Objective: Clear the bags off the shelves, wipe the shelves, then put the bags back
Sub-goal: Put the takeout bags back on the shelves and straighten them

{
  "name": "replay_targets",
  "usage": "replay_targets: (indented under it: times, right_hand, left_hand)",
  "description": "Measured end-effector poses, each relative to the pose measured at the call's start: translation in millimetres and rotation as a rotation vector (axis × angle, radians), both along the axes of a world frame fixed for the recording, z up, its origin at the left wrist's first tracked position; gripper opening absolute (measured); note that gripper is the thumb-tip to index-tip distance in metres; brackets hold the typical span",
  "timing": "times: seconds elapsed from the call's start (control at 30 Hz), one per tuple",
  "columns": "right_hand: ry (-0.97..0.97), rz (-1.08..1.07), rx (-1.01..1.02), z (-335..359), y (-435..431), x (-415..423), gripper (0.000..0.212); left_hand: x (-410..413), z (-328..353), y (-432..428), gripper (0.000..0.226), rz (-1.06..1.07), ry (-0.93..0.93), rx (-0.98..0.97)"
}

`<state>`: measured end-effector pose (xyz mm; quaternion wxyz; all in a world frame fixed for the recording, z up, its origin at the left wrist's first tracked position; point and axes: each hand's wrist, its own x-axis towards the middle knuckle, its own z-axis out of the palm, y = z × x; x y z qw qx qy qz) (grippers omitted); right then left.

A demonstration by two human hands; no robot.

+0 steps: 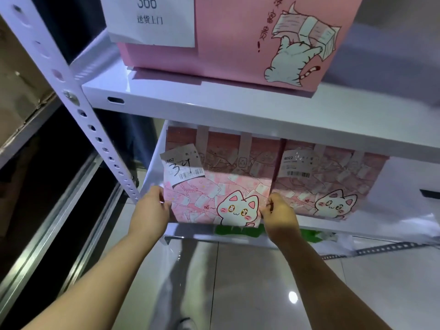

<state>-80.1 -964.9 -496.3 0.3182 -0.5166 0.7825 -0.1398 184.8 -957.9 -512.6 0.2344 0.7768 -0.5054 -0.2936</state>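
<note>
Person's left hand & right hand are gripping opposite side edges of a pink cat-print bag standing at the left of the lower shelf, beside a matching bag. Best approach, probably: keeping it upright & level, sliding straight, w/o snagging the loose label.

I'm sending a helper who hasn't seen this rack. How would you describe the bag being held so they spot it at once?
On the white rack's lower shelf, two pink cat-print bags stand side by side. It is the left bag, gripped by the left hand and right hand. Only its slip has "34" handwritten on it.
</note>
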Motion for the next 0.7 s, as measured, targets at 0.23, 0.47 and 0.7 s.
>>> replay_targets:
  times: [0.23, 0.47, 0.7]
  right_hand:
    - [0.036, 0.090, -0.050, 10.5, 53.8, -19.4, 0.022]
    - [-0.023, 0.137, -0.075, 30.0, 120.0, -43.5, 0.019]
    - [-0.023, 0.187, -0.193, 62.7, 195.0, -91.0, 0.022]
  left_hand:
    - [-4.6, 10.1, 64.3, 0.014, -0.007, -0.003, 0.030]
    - [-27.1, 26.9, 142.4, 0.023, 0.058, 0.000, -0.002]
    - [-70.5, 69.7, 227.2, 0.024, 0.103, -0.014, -0.120]
